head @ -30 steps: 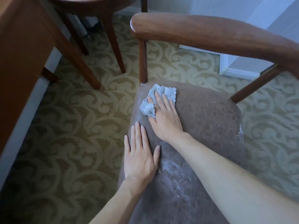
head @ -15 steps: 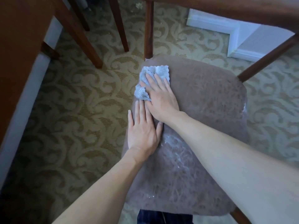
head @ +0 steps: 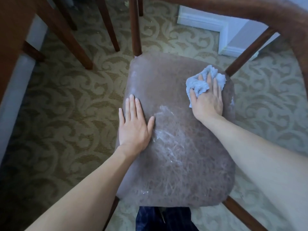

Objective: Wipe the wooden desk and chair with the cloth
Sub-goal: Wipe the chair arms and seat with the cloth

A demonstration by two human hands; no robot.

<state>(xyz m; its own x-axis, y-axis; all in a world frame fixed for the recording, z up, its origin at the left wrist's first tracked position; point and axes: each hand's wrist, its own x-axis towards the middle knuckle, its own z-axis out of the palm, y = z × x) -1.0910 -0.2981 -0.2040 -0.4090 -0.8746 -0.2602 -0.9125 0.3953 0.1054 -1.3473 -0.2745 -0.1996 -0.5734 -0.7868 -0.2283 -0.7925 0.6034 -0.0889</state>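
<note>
Chair seat (head: 175,147), brown and worn, fills the middle of your view, with the cloth (head: 198,85) bunched at its far right corner beside the slanted wooden strut (head: 246,54). Your right hand (head: 208,102) lies on top of the cloth, fingers mostly straight and pressing it into the upholstery, one fold pushed up between the fingers; nothing shows it pinching the cloth. Your left hand (head: 133,129) rests flat and spread on the seat's left edge, holding nothing, seemingly to brace the chair. Pale scuffs and streaks (head: 166,130) cross the middle of the seat between your two hands. The curved wooden backrest rail (head: 233,12) arcs overhead, and the desk (head: 15,39) stands at the left over patterned carpet (head: 58,122).

The risks from here look small but real. With only flat fingers on a loosely bunched cloth, a quick sweep could leave it behind or roll it off the seat's edge onto the carpet, where it would pick up lint. The worn patch looks cracked, so hard rubbing there may lift more flakes rather than clean. Leaning on the left edge could tip or slide the chair. The wooden rail, struts and desk appear not yet reached, and could be skipped if the seat takes all your attention.
</note>
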